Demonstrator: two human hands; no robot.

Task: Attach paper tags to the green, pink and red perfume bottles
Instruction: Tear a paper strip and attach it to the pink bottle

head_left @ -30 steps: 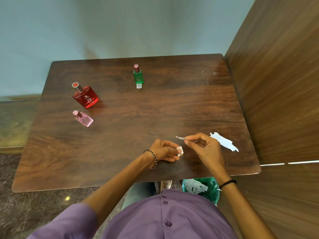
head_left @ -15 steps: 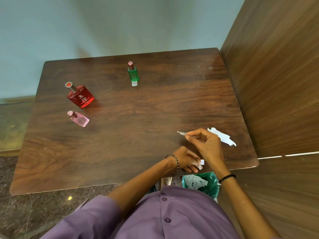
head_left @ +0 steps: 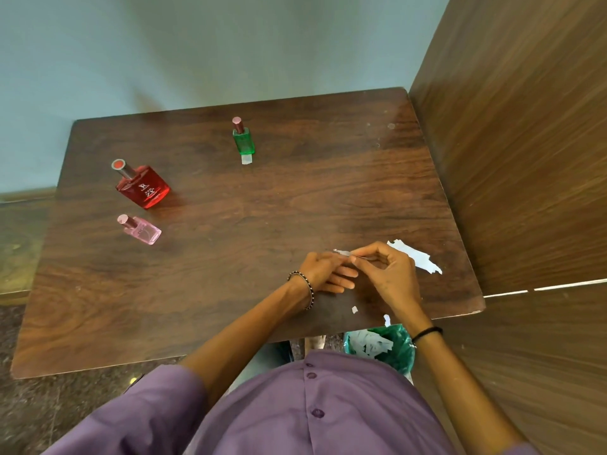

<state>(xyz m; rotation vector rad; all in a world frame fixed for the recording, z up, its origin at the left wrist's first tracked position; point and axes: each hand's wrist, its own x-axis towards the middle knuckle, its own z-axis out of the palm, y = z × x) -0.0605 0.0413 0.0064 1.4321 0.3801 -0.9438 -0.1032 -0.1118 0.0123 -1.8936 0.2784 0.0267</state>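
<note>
Though the wooden table (head_left: 295, 208) is far from my chair, I'd call this one of three done: right hand (head_left: 391, 279) pinches a paper strip (head_left: 341, 252) near the front edge, left hand (head_left: 323, 274) is up against its tip, can't tell if it's gripping. Red perfume bottle (head_left: 144, 188) and pink perfume bottle (head_left: 144, 231) on the left show no tag, while the green perfume bottle (head_left: 243, 142) at the back has a paper tag (head_left: 246, 159) at its base.

On table (head_left: 230, 307): centre bottle (head_left: 243, 142) far, w/ paper tag (head_left: 246, 159) at its near side. Left: big bottle (head_left: 143, 188), small bottle (head_left: 140, 229) just near it. Left hand (head_left: 323, 270) & right hand (head_left: 384, 274) near-right, both on paper strip (head_left: 341, 252); paper sheet (head_left: 415, 257) just right. Bin (head_left: 394, 353) below near edge.
</note>
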